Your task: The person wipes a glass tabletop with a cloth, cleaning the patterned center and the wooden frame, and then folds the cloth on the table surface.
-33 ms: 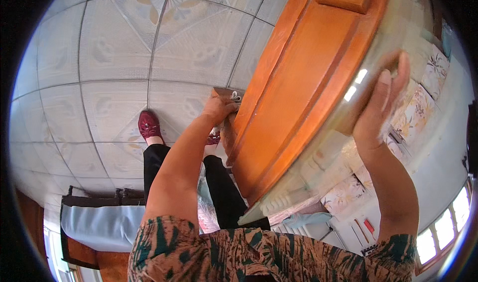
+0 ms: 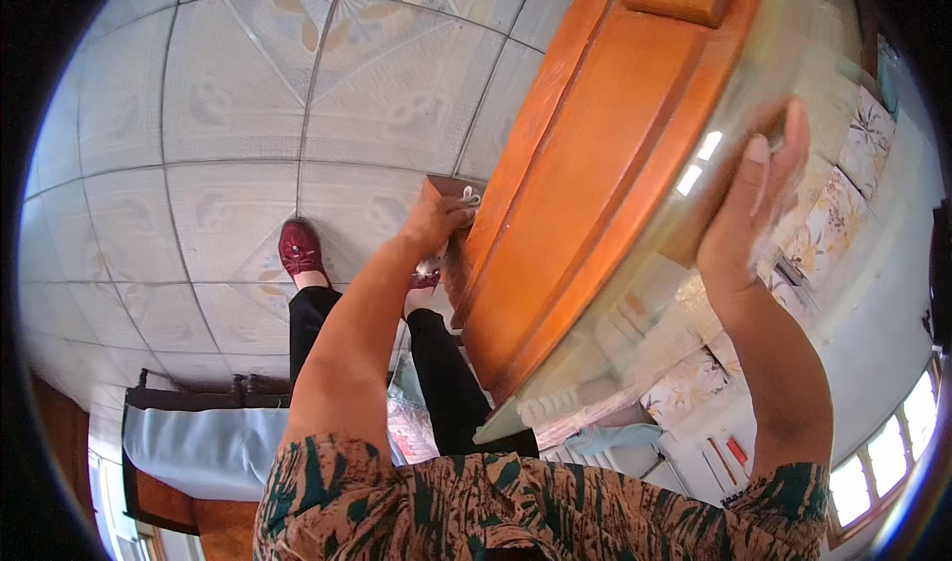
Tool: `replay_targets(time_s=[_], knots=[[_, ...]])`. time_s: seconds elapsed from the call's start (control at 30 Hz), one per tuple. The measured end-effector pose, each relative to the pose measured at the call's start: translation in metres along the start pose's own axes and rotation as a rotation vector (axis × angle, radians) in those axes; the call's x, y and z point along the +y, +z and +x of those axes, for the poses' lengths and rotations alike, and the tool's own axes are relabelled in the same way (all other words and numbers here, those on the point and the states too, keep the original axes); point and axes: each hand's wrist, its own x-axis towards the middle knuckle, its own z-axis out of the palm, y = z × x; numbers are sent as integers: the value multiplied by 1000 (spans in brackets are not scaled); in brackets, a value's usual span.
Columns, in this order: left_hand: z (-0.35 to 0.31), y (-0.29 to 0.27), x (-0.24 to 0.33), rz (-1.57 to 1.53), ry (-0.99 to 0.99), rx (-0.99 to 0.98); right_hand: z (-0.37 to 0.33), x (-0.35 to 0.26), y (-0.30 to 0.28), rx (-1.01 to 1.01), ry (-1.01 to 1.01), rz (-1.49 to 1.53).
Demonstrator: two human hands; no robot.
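An orange-brown wooden table (image 2: 570, 219) with panelled sides and a clear glass top (image 2: 635, 293) slants across the view from lower middle to upper right. Low by its left side, my left hand (image 2: 432, 216) is closed, next to a brown wooden part (image 2: 451, 186). A small white looped strip (image 2: 470, 196) shows by its fingers; what the hand grips is mostly hidden. On the other side, my right hand (image 2: 749, 199) is at the glass, palm turned inward, fingers stretched out and thumb apart, slightly blurred. Nothing shows in it.
My red shoe (image 2: 300, 247) stands on pale patterned floor tiles (image 2: 238, 115). A blue-covered piece of furniture (image 2: 203, 447) is at lower left. Beyond the glass lie floral-patterned pieces (image 2: 828, 209) and a small red item (image 2: 737, 450) on a white surface.
The view has shifted very slightly. My right hand sits a touch further left along the glass; my left hand stays by the table's side, still closed.
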Motion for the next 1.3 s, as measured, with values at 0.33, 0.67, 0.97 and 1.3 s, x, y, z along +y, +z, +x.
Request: replay_targets(time_s=[0.33, 0.67, 0.97, 1.3], knots=[[-103, 57, 86, -493, 95, 539, -1, 0, 5, 52, -66, -122], [103, -82, 228, -663, 454, 458, 2, -5, 3, 33, -61, -79], [-34, -8, 147, -171, 232, 486, 1, 0, 1, 23, -28, -81], [-152, 17, 143, -166, 76, 258, 0, 0, -2, 10, 14, -107]])
